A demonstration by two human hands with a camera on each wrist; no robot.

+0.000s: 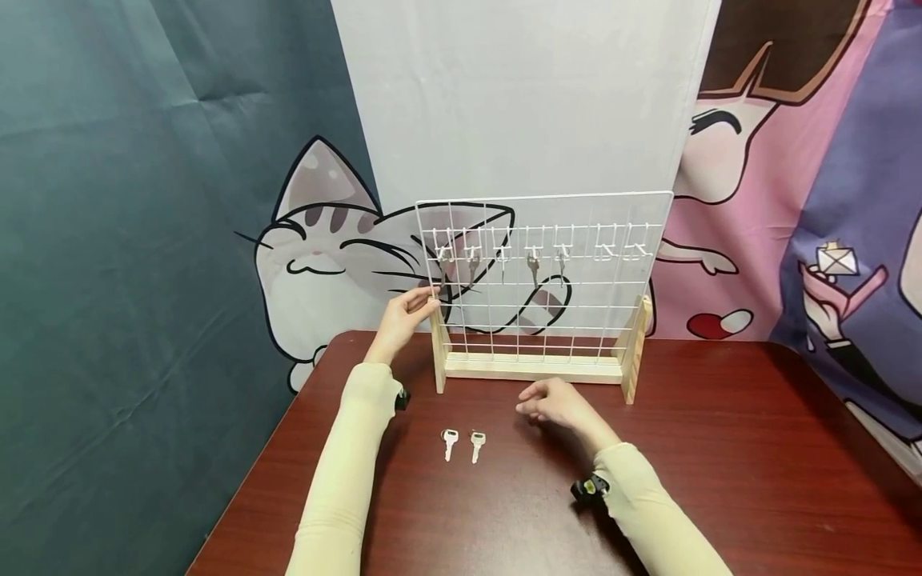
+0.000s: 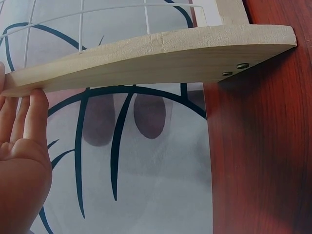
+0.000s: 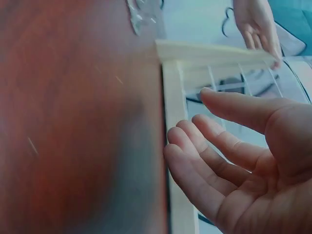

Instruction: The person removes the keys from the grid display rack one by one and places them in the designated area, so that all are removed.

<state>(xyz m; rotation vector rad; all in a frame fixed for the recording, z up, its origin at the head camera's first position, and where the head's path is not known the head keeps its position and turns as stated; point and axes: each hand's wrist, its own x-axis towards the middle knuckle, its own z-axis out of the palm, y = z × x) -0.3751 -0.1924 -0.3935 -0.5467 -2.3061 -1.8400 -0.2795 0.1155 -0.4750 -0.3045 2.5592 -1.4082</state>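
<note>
A white wire grid rack (image 1: 547, 304) with wooden side supports stands on the table. My left hand (image 1: 405, 320) holds the top of its left support, fingers on the outer face; in the left wrist view the wooden support (image 2: 146, 63) runs from the fingers (image 2: 35, 117) to the table. Several keys (image 1: 534, 266) hang from hooks in the upper grid. Two loose keys, a left one (image 1: 450, 444) and a right one (image 1: 478, 446), lie on the table before the rack. Over the table to their right is my right hand (image 1: 562, 404), its fingers loosely bent around nothing.
The brown table (image 1: 756, 448) extends to both sides of the rack. Two hooks (image 1: 619, 250) on the right of the grid bear no keys. Behind stands a printed cloth backdrop (image 1: 533, 96). A small black camera (image 1: 591, 488) sits at the right wrist.
</note>
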